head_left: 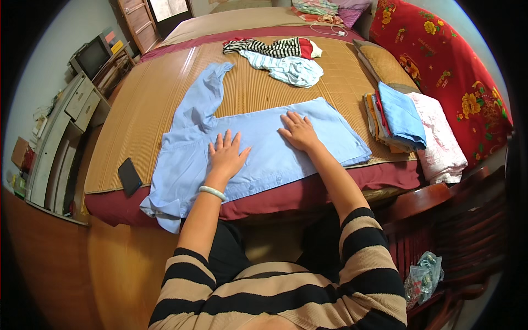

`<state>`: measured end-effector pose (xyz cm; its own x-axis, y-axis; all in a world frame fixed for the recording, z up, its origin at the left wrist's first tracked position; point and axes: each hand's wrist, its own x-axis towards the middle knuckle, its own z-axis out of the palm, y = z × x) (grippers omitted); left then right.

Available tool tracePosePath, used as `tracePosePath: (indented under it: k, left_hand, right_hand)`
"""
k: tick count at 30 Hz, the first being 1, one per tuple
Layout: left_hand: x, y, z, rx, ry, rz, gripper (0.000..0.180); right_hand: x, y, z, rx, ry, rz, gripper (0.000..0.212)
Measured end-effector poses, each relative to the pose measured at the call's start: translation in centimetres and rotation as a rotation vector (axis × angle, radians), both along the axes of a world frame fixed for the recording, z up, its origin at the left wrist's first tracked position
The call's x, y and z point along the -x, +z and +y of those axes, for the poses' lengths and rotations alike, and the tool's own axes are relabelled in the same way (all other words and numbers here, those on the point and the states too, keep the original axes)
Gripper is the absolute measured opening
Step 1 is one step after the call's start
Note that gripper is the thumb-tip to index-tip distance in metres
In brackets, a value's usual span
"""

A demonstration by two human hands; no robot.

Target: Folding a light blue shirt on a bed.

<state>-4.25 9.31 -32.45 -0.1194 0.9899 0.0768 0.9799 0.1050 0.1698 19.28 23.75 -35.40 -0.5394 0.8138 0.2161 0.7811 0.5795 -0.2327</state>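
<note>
A light blue long-sleeved shirt (256, 143) lies spread sideways on the bamboo mat (148, 93) of a bed. One sleeve stretches away toward the far side, and the collar end hangs over the near edge at the left. My left hand (227, 157) rests flat on the shirt's middle, fingers spread. On its wrist is a pale green bangle (212, 192). Nearer the hem, my right hand (298, 132) also lies flat on the cloth with its fingers spread. Neither hand grips anything.
Rumpled striped clothes (286, 60) lie beyond the shirt. To the right are a stack of folded clothes (401, 118), a pink-white folded cloth (440, 137) and a pillow (388, 69). A black phone (130, 176) sits left. A wooden chair (456, 231) holds a plastic bag (424, 278).
</note>
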Motion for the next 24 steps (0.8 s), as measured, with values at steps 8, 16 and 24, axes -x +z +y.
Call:
tracePosePath:
  k: [8,16,24]
  left_hand:
    - [0.0,0.8,-0.1,0.070,-0.004,-0.011,0.070]
    - [0.1,0.9,0.1,0.107,0.007,-0.036,0.072]
    - [0.5,0.8,1.2,0.098,0.012,-0.049,0.073]
  right_hand:
    - [-6.9,-1.0,6.2,-0.030,-0.452,-0.008,0.069]
    - [-8.8,-1.5,6.1,-0.085,-0.632,-0.019,0.067]
    - [-0.3,-1.0,2.2,-0.107,-0.192,0.026,0.062]
